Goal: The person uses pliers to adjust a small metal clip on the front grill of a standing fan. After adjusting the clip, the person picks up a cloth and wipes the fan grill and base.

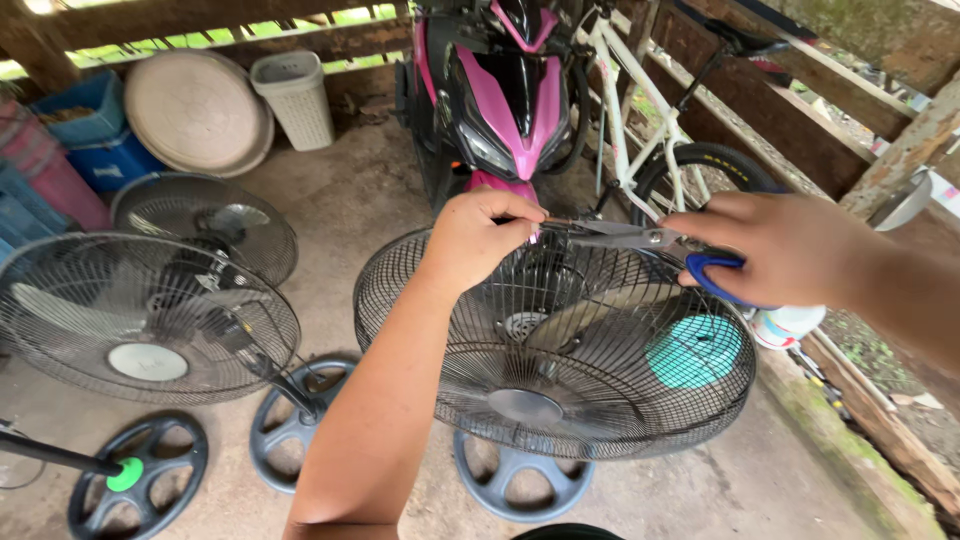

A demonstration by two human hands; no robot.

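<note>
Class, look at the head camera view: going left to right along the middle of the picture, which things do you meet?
Grey wire-caged fan on a stand → left hand → metal pliers with blue handles → right hand.

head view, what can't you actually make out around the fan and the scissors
- Head view: what the left hand pinches at the fan guard is covered by its fingers.
- Scissors: blue handles mostly hidden inside the right hand.
- Fan blades: blurred behind the wire grille.
- Teal round thing: seen only through the wires, unclear.

A rough home shed: plank walls [330,40], dirt floor [350,200], parked pink scooter [495,90], white bicycle [650,130], dismantled fans [150,310].
</note>
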